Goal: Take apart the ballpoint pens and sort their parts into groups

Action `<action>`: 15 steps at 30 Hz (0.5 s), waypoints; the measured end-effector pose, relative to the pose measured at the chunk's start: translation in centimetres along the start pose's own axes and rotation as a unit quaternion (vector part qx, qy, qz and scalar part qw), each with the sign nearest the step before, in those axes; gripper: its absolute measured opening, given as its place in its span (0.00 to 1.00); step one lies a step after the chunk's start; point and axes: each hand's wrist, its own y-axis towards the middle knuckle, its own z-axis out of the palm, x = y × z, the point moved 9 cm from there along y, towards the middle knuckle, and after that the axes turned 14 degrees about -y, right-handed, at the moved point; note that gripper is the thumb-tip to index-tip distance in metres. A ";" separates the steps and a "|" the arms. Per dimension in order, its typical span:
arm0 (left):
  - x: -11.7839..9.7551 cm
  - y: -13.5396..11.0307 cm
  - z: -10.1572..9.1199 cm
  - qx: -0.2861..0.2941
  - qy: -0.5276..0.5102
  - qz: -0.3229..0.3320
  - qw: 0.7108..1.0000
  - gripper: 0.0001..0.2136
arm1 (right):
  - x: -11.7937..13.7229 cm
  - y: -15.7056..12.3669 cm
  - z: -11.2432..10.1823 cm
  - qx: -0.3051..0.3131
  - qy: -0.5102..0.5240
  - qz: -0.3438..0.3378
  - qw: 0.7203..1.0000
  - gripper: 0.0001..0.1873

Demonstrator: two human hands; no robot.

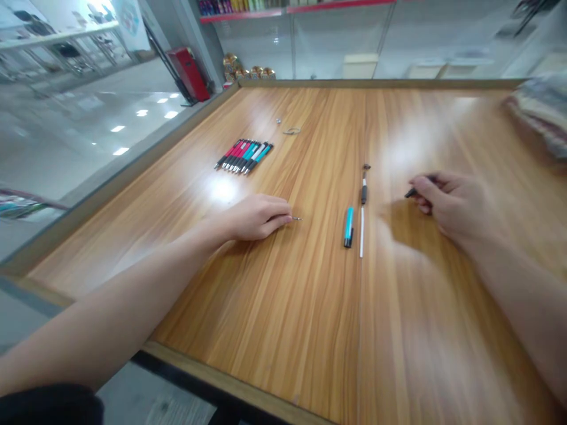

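Observation:
My left hand [263, 217] rests low over the table with its fingers pinched; a small thin metal piece [297, 219] sticks out past the fingertips, its kind too small to tell. In my right hand [456, 203] is a short black piece with a tapered tip [411, 192], like part of a pen; the fingers are closed around it. Between the hands lies a turquoise pen barrel [349, 224] with a black clip end. Beside it are a white ink refill [362, 233], a black pen grip [364, 193] and a tiny dark part [367, 167].
A row of several assembled pens [243, 156], red, turquoise and white with black grips, lies toward the back left. Behind it are a thin metal ring [291, 131] and a small shiny bit [279, 121]. A plastic-wrapped bundle [543, 112] sits at the right edge.

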 end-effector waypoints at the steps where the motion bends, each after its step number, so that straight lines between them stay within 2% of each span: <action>1: 0.2 0.0 0.0 -0.002 -0.004 -0.003 1.000 0.13 | 0.3 0.0 0.2 0.007 0.003 -0.007 1.000 0.16; 6: 0.9 -0.2 0.3 0.012 0.003 -0.002 1.000 0.13 | 1.7 -0.1 1.2 0.033 -0.034 -0.054 0.997 0.13; 10: 1.0 -0.2 0.3 0.006 -0.001 -0.007 1.000 0.12 | 2.8 -0.3 2.8 0.065 -0.109 -0.088 0.988 0.15; 15: 1.2 -0.2 0.5 0.007 0.003 -0.015 1.000 0.11 | 3.3 -0.3 3.8 0.057 -0.188 -0.106 0.975 0.12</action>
